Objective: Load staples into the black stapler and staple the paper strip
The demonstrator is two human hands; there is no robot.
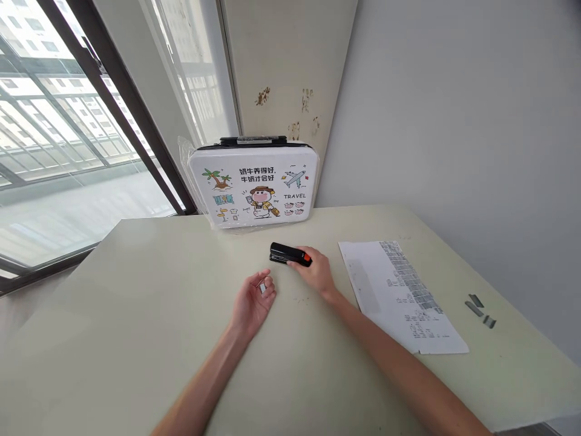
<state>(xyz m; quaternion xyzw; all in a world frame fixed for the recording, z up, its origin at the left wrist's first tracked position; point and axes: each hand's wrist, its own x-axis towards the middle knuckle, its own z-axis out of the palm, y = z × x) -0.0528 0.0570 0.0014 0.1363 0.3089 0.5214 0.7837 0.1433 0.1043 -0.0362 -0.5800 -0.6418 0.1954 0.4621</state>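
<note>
Two hands are out on the table, apart from each other. From the head view, my right hand rests on the rear end of the black stapler, fingers laid over its orange tip; the stapler lies flat near the table's middle, closed as far as I can see, just in front of the white illustrated case standing by the window. My left hand lies palm up beside it, fingers curled loosely around a small silvery piece, probably a strip of staples, though it is too small to be sure. I'd judge the work barely begun: the stapler looks unopened and the printed sheet lies untouched to my right. Further right sit a few grey strips, likely more staples. Tiny specks near my right wrist are unreadable, and both forearms are cut off by the lower edge.
</note>
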